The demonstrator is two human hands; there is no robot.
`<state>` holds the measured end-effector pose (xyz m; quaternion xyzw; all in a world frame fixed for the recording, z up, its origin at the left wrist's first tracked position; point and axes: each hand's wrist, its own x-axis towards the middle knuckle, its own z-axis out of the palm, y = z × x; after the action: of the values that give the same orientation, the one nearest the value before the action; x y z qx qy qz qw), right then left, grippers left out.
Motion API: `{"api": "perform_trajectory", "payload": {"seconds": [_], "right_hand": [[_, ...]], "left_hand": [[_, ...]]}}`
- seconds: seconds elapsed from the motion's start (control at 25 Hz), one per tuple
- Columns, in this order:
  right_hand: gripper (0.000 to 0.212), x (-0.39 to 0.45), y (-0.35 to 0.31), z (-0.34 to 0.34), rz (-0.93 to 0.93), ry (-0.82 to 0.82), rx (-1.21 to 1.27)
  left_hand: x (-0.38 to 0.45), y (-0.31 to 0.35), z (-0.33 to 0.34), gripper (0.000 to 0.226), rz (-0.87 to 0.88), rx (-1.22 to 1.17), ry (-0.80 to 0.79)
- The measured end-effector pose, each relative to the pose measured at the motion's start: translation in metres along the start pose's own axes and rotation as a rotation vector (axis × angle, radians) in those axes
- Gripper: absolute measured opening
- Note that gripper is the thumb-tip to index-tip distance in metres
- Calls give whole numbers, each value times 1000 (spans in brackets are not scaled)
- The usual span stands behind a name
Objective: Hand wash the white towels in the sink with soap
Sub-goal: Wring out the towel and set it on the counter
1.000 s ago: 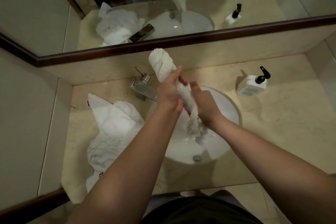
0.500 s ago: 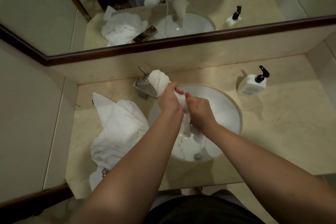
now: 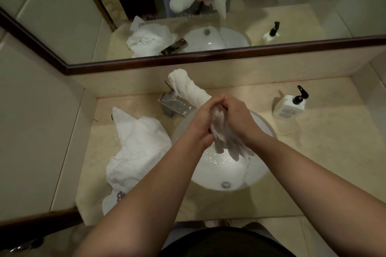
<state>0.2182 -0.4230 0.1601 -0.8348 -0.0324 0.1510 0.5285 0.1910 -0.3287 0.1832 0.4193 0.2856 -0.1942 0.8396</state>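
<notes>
Both hands close around one twisted white towel point(image 3: 188, 89) above the sink point(image 3: 265, 171). The left hand point(image 3: 201, 123) and the right hand point(image 3: 236, 115) grip its middle with curled fingers; its lower end hangs over the basin.

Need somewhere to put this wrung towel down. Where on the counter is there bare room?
Bare counter lies right of the sink, in front of the soap bottle. Left of the sink is crowded: the towel pile covers it, with the faucet behind.
</notes>
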Motion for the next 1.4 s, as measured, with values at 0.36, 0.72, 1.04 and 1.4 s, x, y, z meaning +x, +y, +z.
{"api": "perform_trajectory", "payload": {"seconds": [0.36, 0.72, 1.04, 1.4], "right_hand": [[45, 36, -20, -26, 227, -365, 474], [90, 31, -11, -12, 507, -831, 671], [21, 18, -19, -5, 273, -731, 302], [39, 4, 1, 10, 492, -515, 318]], "left_hand": [[-2, 17, -25, 27, -7, -232, -173], [8, 44, -26, 13, 185, -391, -89], [37, 40, -51, 36, 246, -74, 415], [30, 35, -74, 25, 197, 120, 136]]}}
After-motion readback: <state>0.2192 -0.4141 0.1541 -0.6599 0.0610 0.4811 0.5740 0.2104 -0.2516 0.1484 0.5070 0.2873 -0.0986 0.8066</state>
